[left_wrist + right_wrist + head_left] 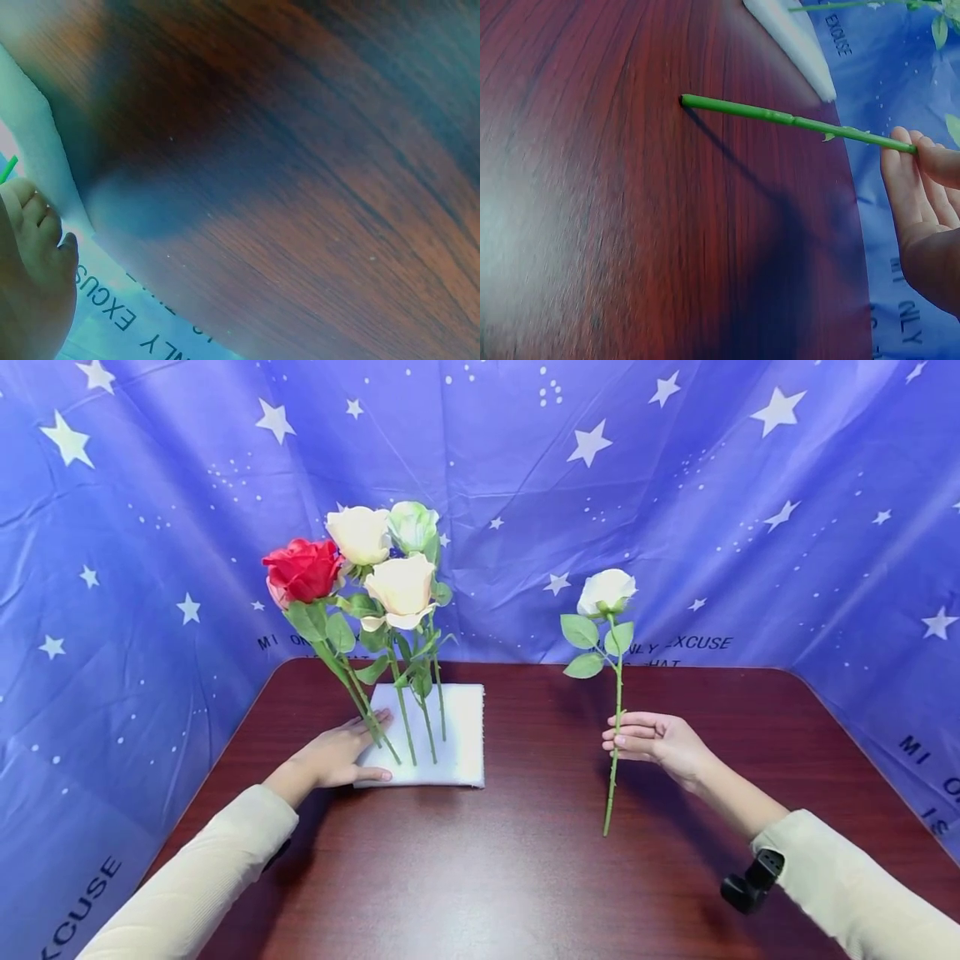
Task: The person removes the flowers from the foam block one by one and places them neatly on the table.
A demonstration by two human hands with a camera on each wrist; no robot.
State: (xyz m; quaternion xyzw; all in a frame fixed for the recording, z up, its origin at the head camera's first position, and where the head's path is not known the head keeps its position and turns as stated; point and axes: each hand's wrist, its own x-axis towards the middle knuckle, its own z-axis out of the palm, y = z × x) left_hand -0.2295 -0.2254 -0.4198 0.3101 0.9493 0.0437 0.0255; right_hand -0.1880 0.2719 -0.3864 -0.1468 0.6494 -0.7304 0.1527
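My right hand [663, 745] pinches the stem of a white rose [606, 592] between thumb and fingers. That rose is upright, blossom up, with leaves below the bloom. In the right wrist view its green stem [742, 111] runs down to a cut end low over the table. My left hand [337, 756] rests on the left side of a white foam block [465, 735], thumb and fingers spread. Several roses stand in the block: a red rose [303, 568], a cream rose [360, 535], a pale green rose [412, 525] and a peach rose [401, 589].
The dark wood table [525, 860] has a rounded far edge. Behind and at both sides hangs a blue cloth [495, 435] with stars and lettering. A black device [752, 882] sits at the right wrist.
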